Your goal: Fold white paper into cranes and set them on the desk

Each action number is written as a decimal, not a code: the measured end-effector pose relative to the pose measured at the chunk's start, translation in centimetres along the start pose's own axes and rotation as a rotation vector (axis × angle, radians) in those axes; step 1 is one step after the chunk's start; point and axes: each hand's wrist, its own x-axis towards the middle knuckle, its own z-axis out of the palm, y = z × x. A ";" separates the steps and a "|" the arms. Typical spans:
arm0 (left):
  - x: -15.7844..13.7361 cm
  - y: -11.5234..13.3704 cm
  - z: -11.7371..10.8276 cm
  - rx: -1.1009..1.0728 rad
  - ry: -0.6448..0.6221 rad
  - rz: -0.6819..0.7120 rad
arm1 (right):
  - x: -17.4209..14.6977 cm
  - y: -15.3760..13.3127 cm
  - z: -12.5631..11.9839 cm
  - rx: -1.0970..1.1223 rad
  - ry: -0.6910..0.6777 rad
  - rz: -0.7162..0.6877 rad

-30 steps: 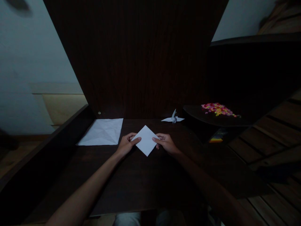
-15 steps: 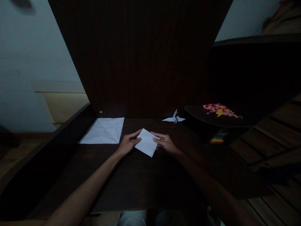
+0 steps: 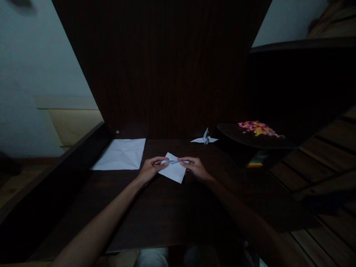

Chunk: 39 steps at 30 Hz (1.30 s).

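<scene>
A small folded square of white paper is held between my two hands over the dark desk. My left hand pinches its left side, thumb on top. My right hand grips the right side in the same way. Between the thumbs and forefingers a raised crease runs across the upper part of the paper. Behind my right hand, a white paper crane stands near the back panel. Creased white sheets lie flat to the left of my left hand.
At the right, a dark curved shelf bears a pile of small pink, red and yellow pieces. Beneath it is an item with a yellow-orange edge. A tall dark panel backs the desk; a low side board bounds its left.
The paper square lay flat between my hands; now its upper part is pinched up into a ridge. My fingers have drawn closer together across it. The view has shifted slightly.
</scene>
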 end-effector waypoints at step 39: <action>-1.4 0.7 0.3 0.129 -0.363 -0.013 | 0.1 -0.2 0.4 -0.059 0.251 -0.130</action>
